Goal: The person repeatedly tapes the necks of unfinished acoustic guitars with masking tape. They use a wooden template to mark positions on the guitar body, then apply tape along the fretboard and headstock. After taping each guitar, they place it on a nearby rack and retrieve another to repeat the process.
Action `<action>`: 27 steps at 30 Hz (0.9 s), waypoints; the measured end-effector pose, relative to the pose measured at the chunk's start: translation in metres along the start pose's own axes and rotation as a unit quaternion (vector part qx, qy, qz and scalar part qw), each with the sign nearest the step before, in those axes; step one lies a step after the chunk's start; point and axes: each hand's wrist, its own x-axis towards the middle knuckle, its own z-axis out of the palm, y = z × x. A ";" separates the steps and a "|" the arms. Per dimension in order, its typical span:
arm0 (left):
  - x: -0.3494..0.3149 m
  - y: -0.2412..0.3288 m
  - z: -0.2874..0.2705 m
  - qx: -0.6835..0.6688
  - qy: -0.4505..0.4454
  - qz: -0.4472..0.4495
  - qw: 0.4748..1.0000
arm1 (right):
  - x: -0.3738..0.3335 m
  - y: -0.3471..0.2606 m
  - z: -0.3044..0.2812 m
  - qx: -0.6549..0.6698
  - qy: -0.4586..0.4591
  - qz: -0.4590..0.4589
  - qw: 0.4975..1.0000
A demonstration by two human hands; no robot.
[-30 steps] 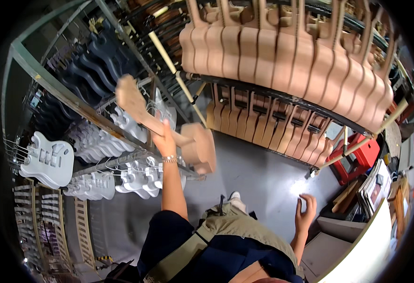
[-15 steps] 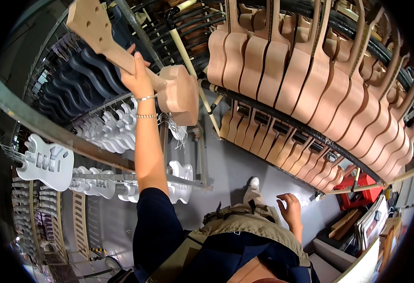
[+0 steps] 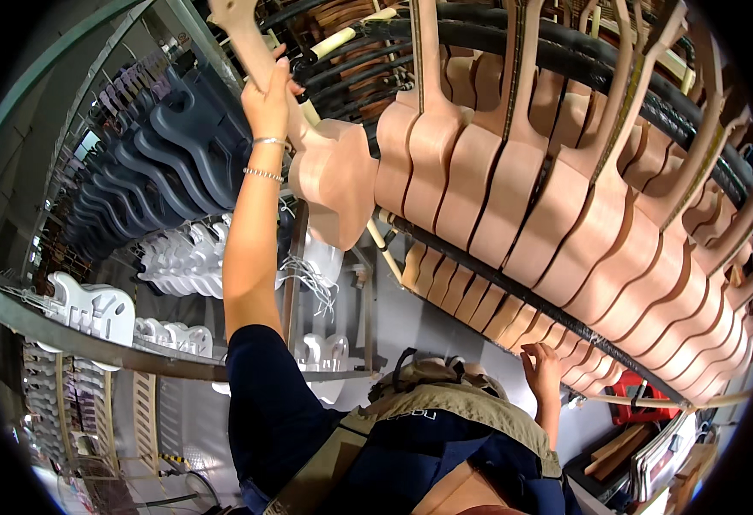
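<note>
My left hand (image 3: pixel 265 107) is closed round the neck of an unfinished, bare wood guitar (image 3: pixel 332 176), held out at arm's length. Its headstock points up and away, partly cut off by the picture's top edge. The body hangs below the hand, next to the end of an upper row of bare wood guitars (image 3: pixel 492 184); whether the two touch, I cannot tell. Down by my right side, my right hand (image 3: pixel 543 371) is empty, fingers loosely bent and apart. In the picture it overlaps a lower row of wooden guitars (image 3: pixel 471 300).
Black padded bars (image 3: pixel 514 287) carry the wooden guitars. To the left, a metal frame (image 3: pixel 93 343) stands before hanging dark guitar bodies (image 3: pixel 157 159) and white ones (image 3: pixel 93 313). A red object (image 3: pixel 630 399) and boxes with boards (image 3: pixel 617 451) lie at the lower right.
The guitar in my left hand has come nearer the row on the rack, which now looks larger and closer. My right hand has risen slightly. The metal frame has shifted lower in view.
</note>
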 end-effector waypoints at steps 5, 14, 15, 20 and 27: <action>0.046 -0.041 0.041 0.001 -0.038 -0.027 0.999 | 0.010 0.003 0.018 -0.018 0.007 0.012 1.000; 0.073 -0.119 0.116 0.157 0.036 0.113 0.980 | 0.003 -0.034 0.055 0.013 0.061 0.045 0.997; 0.076 -0.124 0.119 0.146 0.033 0.114 0.982 | 0.003 -0.037 0.057 0.009 0.066 0.053 0.996; 0.074 -0.131 0.131 0.085 0.014 0.094 0.992 | -0.011 -0.044 0.065 0.005 0.084 0.118 0.989; 0.074 -0.147 0.136 0.155 -0.032 0.155 0.975 | -0.015 -0.068 0.070 -0.029 0.087 0.136 0.986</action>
